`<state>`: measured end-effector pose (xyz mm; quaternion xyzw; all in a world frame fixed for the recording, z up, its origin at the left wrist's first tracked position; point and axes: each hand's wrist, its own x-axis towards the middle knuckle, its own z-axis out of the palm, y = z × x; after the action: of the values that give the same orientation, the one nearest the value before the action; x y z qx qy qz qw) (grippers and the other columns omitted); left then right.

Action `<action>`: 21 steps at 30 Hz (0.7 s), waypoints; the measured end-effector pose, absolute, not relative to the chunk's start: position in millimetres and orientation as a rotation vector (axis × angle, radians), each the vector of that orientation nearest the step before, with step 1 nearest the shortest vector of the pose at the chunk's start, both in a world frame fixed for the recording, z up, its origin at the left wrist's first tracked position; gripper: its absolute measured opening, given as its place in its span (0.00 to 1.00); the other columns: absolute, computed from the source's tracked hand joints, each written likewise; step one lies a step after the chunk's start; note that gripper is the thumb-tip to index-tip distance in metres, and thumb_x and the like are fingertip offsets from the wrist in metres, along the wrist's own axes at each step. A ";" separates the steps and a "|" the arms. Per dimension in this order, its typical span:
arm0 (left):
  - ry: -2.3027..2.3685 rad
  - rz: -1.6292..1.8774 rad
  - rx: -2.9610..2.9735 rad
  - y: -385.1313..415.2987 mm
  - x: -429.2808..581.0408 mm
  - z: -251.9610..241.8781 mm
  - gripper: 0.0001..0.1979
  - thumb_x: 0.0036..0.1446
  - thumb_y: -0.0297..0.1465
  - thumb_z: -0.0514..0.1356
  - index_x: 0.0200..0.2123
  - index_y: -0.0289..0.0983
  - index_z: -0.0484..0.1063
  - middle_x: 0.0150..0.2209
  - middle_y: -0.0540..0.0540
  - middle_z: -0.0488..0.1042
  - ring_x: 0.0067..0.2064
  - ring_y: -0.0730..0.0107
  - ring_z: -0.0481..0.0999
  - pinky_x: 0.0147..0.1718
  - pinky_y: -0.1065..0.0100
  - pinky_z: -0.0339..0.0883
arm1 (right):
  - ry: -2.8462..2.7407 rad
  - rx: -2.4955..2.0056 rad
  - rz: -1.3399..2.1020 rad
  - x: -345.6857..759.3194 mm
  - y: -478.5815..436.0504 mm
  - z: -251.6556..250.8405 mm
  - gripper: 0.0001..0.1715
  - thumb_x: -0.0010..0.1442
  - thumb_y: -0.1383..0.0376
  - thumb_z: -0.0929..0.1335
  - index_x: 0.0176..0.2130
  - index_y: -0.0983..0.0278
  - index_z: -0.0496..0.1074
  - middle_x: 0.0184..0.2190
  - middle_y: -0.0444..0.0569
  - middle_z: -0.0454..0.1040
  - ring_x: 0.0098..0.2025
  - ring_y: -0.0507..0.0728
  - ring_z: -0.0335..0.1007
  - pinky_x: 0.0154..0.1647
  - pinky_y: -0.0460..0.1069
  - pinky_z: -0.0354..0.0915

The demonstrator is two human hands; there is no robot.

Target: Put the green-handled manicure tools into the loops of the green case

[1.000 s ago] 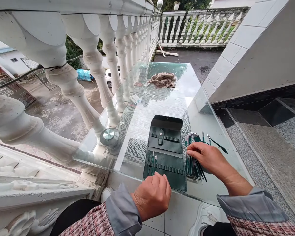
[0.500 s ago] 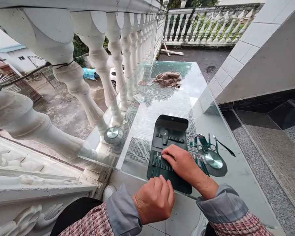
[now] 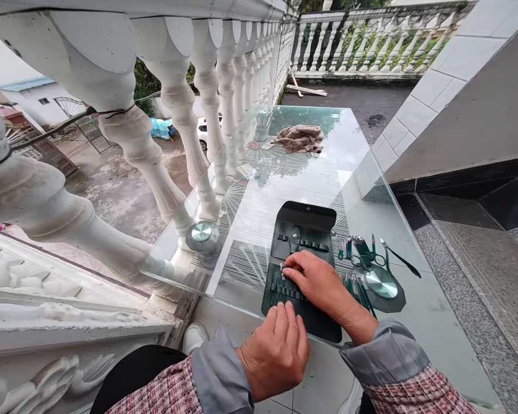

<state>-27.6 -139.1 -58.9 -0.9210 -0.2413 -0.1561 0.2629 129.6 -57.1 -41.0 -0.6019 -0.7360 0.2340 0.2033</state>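
Observation:
A black manicure case lies unfolded near the front edge of the glass table, with elastic loops across both panels. My right hand is over its lower panel, thumb and forefinger pinched on a slim manicure tool whose light tip shows at the loops. Other thin tools sit in loops just left of it. My left hand is at the case's near edge, fingers curled together; whatever is inside them is hidden. Right of the case lie a dark green nail clipper, scissors, cuticle nippers and several slim tools.
The glass table rests on round metal-capped supports. A brown cloth and a small card lie farther back. A white balustrade borders the left; stone steps are at the right.
My right fingers have moved slightly toward the loops with the slim tool, which now stands beside the others. My left hand stays at the near edge. The whole view has shifted a little.

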 end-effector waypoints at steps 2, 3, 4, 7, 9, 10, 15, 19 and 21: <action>-0.597 -0.446 -2.509 -139.8 -27.7 -57.5 0.16 0.58 0.27 0.49 0.44 0.24 0.69 0.42 0.29 0.74 0.41 0.55 0.76 0.39 0.58 0.68 | -2.044 -1.675 0.664 129.7 -57.3 -40.6 0.06 0.57 0.62 0.63 0.33 0.60 0.69 0.32 0.44 0.69 0.32 0.52 0.66 0.34 0.49 0.59; -0.576 -0.481 -2.515 -140.5 -27.8 -57.0 0.16 0.58 0.27 0.49 0.44 0.24 0.70 0.41 0.30 0.75 0.40 0.56 0.76 0.38 0.59 0.69 | -2.043 -1.679 0.666 129.7 -57.5 -40.4 0.05 0.57 0.62 0.64 0.33 0.60 0.69 0.32 0.44 0.69 0.31 0.52 0.66 0.34 0.48 0.59; -0.564 -0.514 -2.517 -141.4 -27.8 -56.9 0.16 0.58 0.27 0.49 0.43 0.24 0.70 0.40 0.30 0.75 0.38 0.56 0.76 0.37 0.60 0.69 | -2.042 -1.684 0.663 129.6 -57.6 -40.4 0.05 0.56 0.62 0.64 0.33 0.60 0.69 0.31 0.44 0.69 0.31 0.52 0.66 0.34 0.48 0.59; -0.573 -0.535 -2.514 -143.5 -27.7 -58.2 0.16 0.58 0.27 0.49 0.43 0.24 0.70 0.40 0.30 0.75 0.38 0.57 0.77 0.36 0.60 0.69 | -2.043 -1.683 0.649 129.5 -57.7 -41.1 0.05 0.56 0.63 0.64 0.32 0.60 0.69 0.31 0.44 0.69 0.30 0.52 0.66 0.33 0.48 0.59; -0.588 -0.513 -2.511 -143.2 -27.8 -59.8 0.16 0.58 0.27 0.49 0.43 0.24 0.70 0.40 0.30 0.75 0.39 0.56 0.76 0.38 0.59 0.69 | -2.040 -1.672 0.641 129.7 -57.5 -41.9 0.05 0.56 0.62 0.64 0.32 0.60 0.69 0.31 0.44 0.69 0.30 0.52 0.66 0.33 0.48 0.59; -0.596 -0.511 -2.510 -142.3 -28.0 -60.6 0.15 0.58 0.27 0.49 0.43 0.24 0.70 0.41 0.30 0.75 0.40 0.56 0.76 0.38 0.59 0.69 | -2.042 -1.667 0.639 130.0 -57.3 -42.4 0.06 0.56 0.62 0.63 0.33 0.60 0.69 0.31 0.44 0.69 0.31 0.52 0.66 0.34 0.49 0.59; -0.623 -0.477 -2.517 -135.9 -28.6 -63.0 0.15 0.58 0.26 0.49 0.44 0.24 0.70 0.43 0.29 0.74 0.43 0.55 0.75 0.41 0.59 0.68 | -2.054 -1.644 0.661 132.1 -55.0 -43.4 0.10 0.60 0.62 0.59 0.33 0.60 0.69 0.33 0.46 0.70 0.35 0.54 0.66 0.38 0.49 0.60; -0.653 -0.420 -2.536 -133.7 -27.9 -64.2 0.16 0.59 0.28 0.51 0.46 0.22 0.68 0.46 0.28 0.72 0.46 0.51 0.74 0.43 0.57 0.66 | -2.032 -1.651 0.692 133.0 -53.6 -42.6 0.12 0.61 0.64 0.58 0.36 0.60 0.68 0.36 0.47 0.72 0.38 0.54 0.67 0.41 0.50 0.59; -0.657 -0.400 -2.542 -133.8 -27.5 -64.6 0.18 0.60 0.30 0.52 0.47 0.22 0.67 0.46 0.27 0.72 0.47 0.51 0.73 0.44 0.56 0.66 | -2.010 -1.658 0.691 132.7 -53.6 -42.0 0.11 0.60 0.64 0.58 0.37 0.60 0.68 0.37 0.46 0.72 0.39 0.55 0.67 0.40 0.50 0.59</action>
<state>-27.5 -133.8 -64.6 -0.9290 -0.2402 -0.1463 0.2405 132.7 -53.6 -42.0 -0.5998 -0.7271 0.2500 0.2214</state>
